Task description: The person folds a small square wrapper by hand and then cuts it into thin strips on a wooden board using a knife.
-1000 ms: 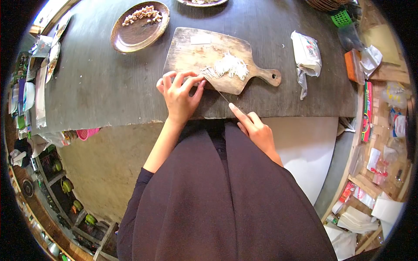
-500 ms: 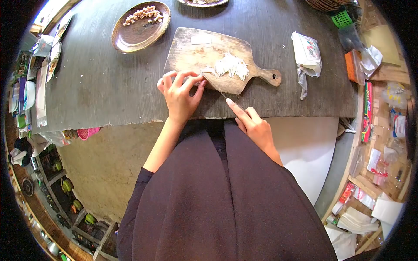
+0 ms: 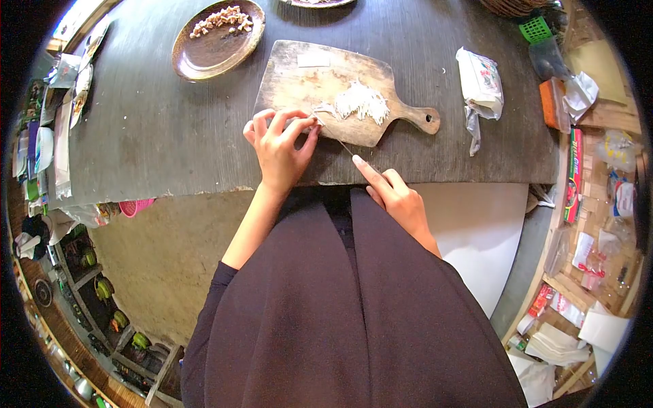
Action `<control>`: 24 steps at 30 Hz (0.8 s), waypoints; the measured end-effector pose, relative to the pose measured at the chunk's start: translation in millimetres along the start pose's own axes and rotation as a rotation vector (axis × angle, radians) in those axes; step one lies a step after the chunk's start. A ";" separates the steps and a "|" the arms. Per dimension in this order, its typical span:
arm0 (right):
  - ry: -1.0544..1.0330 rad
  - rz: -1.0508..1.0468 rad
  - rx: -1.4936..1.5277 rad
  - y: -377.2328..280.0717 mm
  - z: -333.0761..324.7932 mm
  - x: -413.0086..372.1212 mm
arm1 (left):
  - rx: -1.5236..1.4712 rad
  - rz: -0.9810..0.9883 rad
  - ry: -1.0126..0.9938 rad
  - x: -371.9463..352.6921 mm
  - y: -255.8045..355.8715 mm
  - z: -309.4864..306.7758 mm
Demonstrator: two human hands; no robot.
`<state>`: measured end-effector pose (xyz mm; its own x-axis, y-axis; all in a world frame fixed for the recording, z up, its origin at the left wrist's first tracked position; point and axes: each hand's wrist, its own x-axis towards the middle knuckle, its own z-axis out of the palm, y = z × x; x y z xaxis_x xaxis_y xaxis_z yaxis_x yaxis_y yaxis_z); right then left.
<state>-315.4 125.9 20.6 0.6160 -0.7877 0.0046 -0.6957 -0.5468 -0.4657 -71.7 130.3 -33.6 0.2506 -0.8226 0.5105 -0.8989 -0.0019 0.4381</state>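
A wooden cutting board with a handle lies near the table's front edge. Thin white shreds are heaped on its right half, and a flat white rectangular piece rests toward its far edge. At the board's near edge, my left hand pinches thumb and fingers together; whatever is between the fingertips is mostly hidden. My right hand grips a knife, index finger stretched along it. The blade points up and left toward my left fingertips, over the board's near edge.
A brown plate with small diced pieces stands at back left, and part of another plate shows at the top. A white plastic packet lies right of the board. Shelves with a green basket and packages line the right.
The knife blade has shifted slightly near my left fingertips. Both hands stay in nearly the same place, and the view has moved very little.
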 end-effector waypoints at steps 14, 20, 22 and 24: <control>-0.017 0.039 0.025 -1.8 2.0 0.4 | -0.007 -0.010 0.001 1.0 0.6 -0.6; -0.036 0.051 0.018 -1.8 0.9 1.0 | -0.010 -0.018 -0.010 0.7 -0.1 -1.1; -0.055 0.056 0.010 -0.7 1.1 1.4 | -0.007 -0.020 -0.015 1.0 0.1 -1.0; -0.047 0.053 0.014 -0.5 2.2 2.1 | -0.006 -0.021 -0.015 0.9 -0.3 -0.6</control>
<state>-313.0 125.1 18.9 0.5952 -0.8011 -0.0621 -0.7228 -0.5001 -0.4769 -71.1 129.8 -32.8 0.2640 -0.8307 0.4902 -0.8912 -0.0159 0.4532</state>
